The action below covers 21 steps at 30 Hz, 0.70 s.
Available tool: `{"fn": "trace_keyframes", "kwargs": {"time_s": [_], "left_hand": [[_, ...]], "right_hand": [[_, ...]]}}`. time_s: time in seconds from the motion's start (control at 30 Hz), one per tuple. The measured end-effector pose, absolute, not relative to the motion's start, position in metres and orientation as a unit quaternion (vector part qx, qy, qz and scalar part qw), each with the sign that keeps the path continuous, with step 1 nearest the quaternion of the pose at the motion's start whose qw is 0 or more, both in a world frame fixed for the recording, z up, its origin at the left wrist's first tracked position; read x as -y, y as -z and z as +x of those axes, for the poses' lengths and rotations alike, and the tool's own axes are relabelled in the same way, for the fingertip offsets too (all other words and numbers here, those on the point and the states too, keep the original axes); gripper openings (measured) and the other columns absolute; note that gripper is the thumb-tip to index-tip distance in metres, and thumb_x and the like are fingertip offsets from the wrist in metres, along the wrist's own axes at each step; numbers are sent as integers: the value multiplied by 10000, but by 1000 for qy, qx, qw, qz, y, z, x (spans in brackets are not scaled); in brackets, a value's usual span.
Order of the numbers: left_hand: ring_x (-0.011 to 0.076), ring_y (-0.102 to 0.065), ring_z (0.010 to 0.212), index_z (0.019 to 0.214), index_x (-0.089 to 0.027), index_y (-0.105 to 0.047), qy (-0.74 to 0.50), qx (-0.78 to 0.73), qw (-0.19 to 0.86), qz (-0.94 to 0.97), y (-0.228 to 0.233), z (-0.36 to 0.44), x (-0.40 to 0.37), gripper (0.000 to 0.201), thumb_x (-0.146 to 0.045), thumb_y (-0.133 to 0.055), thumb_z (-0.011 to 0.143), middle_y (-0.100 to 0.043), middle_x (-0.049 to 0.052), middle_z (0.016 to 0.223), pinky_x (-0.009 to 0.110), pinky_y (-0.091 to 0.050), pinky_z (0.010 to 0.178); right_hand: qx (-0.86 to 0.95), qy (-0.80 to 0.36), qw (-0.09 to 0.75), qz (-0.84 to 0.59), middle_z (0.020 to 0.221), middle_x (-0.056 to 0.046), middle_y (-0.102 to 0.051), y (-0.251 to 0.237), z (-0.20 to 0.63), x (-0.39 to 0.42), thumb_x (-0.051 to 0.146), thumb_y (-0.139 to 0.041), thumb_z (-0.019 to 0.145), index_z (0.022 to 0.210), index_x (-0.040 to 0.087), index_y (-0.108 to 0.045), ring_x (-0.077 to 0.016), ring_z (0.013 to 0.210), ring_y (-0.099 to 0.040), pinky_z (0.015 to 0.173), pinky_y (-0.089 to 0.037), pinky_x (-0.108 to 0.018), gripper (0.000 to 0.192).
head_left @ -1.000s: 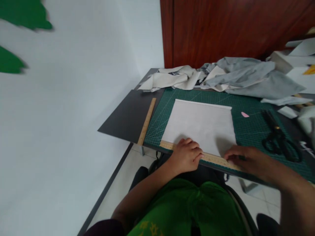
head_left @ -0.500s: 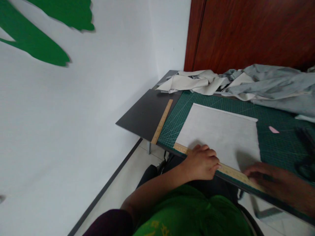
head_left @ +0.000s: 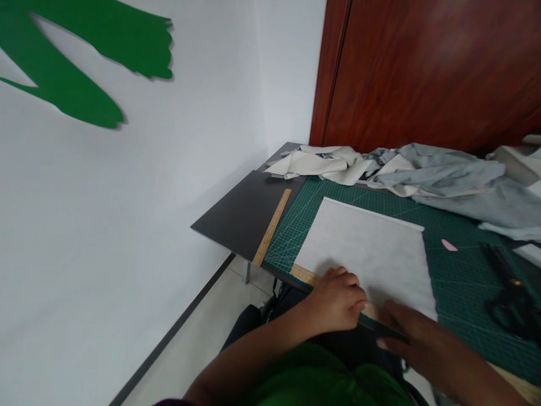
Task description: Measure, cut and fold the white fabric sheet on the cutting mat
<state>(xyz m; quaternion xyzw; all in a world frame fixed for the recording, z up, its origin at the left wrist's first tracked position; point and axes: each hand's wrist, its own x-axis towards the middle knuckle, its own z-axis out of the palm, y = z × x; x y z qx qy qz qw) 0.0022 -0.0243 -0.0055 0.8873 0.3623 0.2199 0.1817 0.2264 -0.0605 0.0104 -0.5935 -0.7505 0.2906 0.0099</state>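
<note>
Your left hand [head_left: 338, 301] lies knuckles up on the wooden ruler [head_left: 305, 275] that runs along the near edge of the green cutting mat [head_left: 465, 293]. Its fingers are curled loosely and press down on the ruler; they are not wrapped around it. Your right hand [head_left: 416, 338] sits just beside the left, also at the mat's near edge, palm down with the fingers stretched fairly flat and close together. The fingertips rest at the table edge over the line of the ruler, which your hand hides there, so you cannot tell whether they grip it or only lie on it.

The sheet of white fabric [head_left: 372, 254] lies flat on the mat, and its near edge meets the ruler under your hands. A second wooden ruler [head_left: 271, 227] lies along the mat's left edge, apart from both hands. To the right of the white sheet, on the mat, sits a small pink piece [head_left: 448, 245], and farther right a pair of black scissors [head_left: 511, 299], well apart from your right hand. At the mat's far edge, crumpled cream and grey cloth [head_left: 422, 169] is heaped against the dark wooden door [head_left: 422, 67]. No container shows anywhere near the mat.
</note>
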Motion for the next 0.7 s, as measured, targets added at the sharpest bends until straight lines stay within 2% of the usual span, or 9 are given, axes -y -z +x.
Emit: {"fn": "trace_keyframes", "kwargs": {"time_s": [0.13,0.2,0.27,0.43,0.53,0.6,0.7], "left_hand": [[228,-603,984,887,-191,-737,-222,-364,184,886,4,1,24,173,-301,-631,967,-697,63,937,378,-449,890],[225,-607,978,885,-191,-727,-219,-368,185,884,5,2,24,171,-309,-635,968,-699,61,937,375,-446,889],[217,-610,972,896,-189,-711,-214,-369,182,886,6,2,23,160,-311,-638,970,-698,57,938,367,-444,901],[235,-622,1033,1061,-176,-671,-214,-384,153,885,8,4,22,197,-351,-617,989,-699,84,1004,380,-451,947],[238,-649,1001,995,-175,-687,-180,-381,146,895,2,5,22,193,-358,-626,979,-706,90,986,400,-463,968],[259,-671,951,941,-166,-700,-134,-380,135,905,-9,8,19,235,-388,-626,965,-718,108,954,415,-498,915],[303,-703,896,911,-165,-734,-30,-369,143,918,-32,16,3,323,-445,-582,962,-741,139,897,402,-536,736]], "right_hand": [[762,-208,17,-613,1241,-121,-758,12,225,65,294,-690,650,1178,248,-723,-362,1145,-702,938,-544,-438,531],[772,-164,19,-614,1287,-126,-741,23,225,68,241,-703,629,1239,242,-715,-375,1193,-683,955,-543,-448,610],[782,-120,21,-611,1294,-116,-740,32,223,70,196,-695,633,1264,257,-707,-376,1198,-681,940,-549,-458,634],[787,-42,21,-615,1356,-115,-708,44,216,75,154,-654,677,1323,272,-665,-389,1206,-674,874,-568,-497,657],[787,-29,36,-615,1328,-88,-725,47,216,77,147,-639,702,1304,314,-665,-382,1180,-687,802,-577,-463,625],[792,-25,45,-608,1328,-89,-724,48,216,78,147,-645,719,1318,322,-653,-374,1162,-693,768,-576,-444,624],[799,-8,40,-600,1371,-86,-700,50,216,79,132,-632,735,1367,334,-621,-366,1178,-682,760,-571,-440,664]]}}
